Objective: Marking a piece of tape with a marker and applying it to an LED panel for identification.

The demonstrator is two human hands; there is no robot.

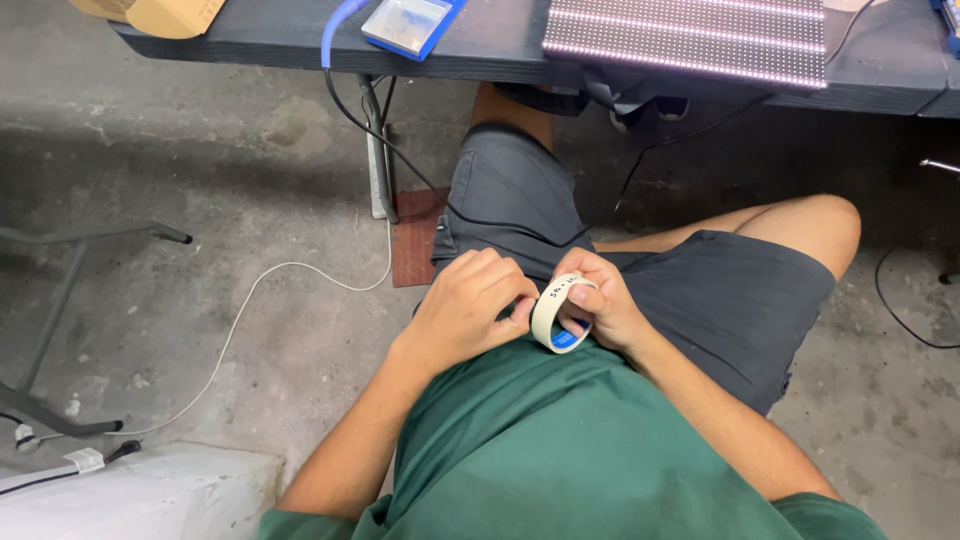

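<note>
I see a dark table [250, 45] up top with a lit LED panel [690, 35], my green shirt [580, 450] and grey shorts [700, 300] below, left hand [465, 310] curled, fingertips picking at the masking tape roll [555, 315], right hand [600, 300] gripping that roll over my lap

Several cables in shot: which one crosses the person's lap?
The black cable: it drops from the table edge and runs over the grey shorts. The white cable lies on the concrete floor, and the blue one stays up at the table.
</note>
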